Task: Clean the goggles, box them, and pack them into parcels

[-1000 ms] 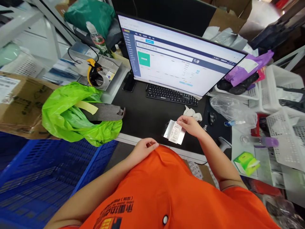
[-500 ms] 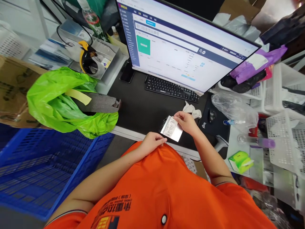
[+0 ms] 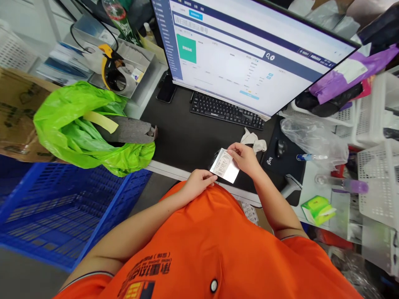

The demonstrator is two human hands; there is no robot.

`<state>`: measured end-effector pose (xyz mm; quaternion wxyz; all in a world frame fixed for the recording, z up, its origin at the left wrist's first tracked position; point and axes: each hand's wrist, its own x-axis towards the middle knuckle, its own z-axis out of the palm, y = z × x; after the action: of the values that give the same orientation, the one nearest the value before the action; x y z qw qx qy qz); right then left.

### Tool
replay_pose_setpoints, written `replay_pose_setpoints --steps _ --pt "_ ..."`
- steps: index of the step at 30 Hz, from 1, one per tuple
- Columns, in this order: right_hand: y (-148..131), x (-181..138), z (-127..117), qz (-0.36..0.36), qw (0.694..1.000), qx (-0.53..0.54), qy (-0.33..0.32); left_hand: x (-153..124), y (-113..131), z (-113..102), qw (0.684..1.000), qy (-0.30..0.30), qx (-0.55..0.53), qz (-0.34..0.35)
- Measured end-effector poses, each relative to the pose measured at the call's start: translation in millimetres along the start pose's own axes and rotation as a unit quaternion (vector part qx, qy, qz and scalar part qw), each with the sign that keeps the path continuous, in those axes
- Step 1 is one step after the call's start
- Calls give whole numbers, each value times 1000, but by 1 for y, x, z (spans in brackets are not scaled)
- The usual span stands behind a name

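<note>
A small flat packet (image 3: 231, 171), shiny silver with a white printed label (image 3: 222, 164), lies at the front edge of the black desk mat. My right hand (image 3: 245, 158) pinches its upper right part between thumb and fingers. Beside the packet's lower left corner is my left hand (image 3: 199, 183), thumb and fingers closed together; what they hold, if anything, is hidden. Dark plastic shows along the packet's left side. Behind my right hand sits a crumpled white piece of paper or tissue (image 3: 254, 141).
A monitor (image 3: 224, 62) and keyboard (image 3: 224, 110) stand ahead, with a mouse (image 3: 280, 147) and a scanner-like grey handle (image 3: 291, 187) to the right. Leftward are a green plastic bag (image 3: 71, 124), a tape dispenser (image 3: 109, 70) and a blue crate (image 3: 102, 220). White baskets (image 3: 377, 182) line the right.
The camera view has shifted slightly, so the monitor and right-side items appear farther right. My hands and the packet hold nearly the same position.
</note>
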<state>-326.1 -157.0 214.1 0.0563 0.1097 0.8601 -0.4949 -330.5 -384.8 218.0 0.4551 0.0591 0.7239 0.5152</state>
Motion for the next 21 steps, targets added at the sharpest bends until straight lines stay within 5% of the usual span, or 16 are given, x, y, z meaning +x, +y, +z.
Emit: replay_pose_setpoints --steps 21 --pt "-7 -2 -1 9 998 -55 7 7 -7 1 1000 -2 -13 -7"
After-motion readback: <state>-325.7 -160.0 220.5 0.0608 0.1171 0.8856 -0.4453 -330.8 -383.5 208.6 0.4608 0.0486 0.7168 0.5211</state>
